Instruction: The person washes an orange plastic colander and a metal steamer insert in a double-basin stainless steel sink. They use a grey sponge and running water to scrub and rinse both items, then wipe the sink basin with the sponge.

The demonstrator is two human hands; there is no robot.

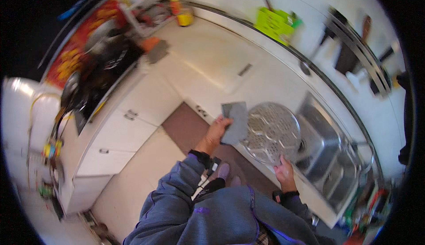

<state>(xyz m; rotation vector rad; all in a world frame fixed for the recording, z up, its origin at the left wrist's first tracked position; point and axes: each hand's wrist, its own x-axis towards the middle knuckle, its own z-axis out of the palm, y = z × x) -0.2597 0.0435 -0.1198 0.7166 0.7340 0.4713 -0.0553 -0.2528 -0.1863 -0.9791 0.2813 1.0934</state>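
Note:
My left hand (216, 131) grips a flat grey cloth (235, 122), its thumb lying over the near side. The cloth hangs at the left edge of a round perforated metal steamer tray (273, 129); whether the two touch cannot be told. My right hand (285, 172) holds the tray by its lower rim, with the thumb on top. The tray is above the counter edge, partly over the left side of the steel sink (318, 142). Motion blur softens the detail.
A faucet (367, 152) arches over the two-basin sink. A knife rack (358, 49) and a green utensil holder (275, 24) hang on the wall. On the left is a dark stove (109, 69) with cookware. A brown mat (189, 125) covers the floor beside white cabinets (123, 125).

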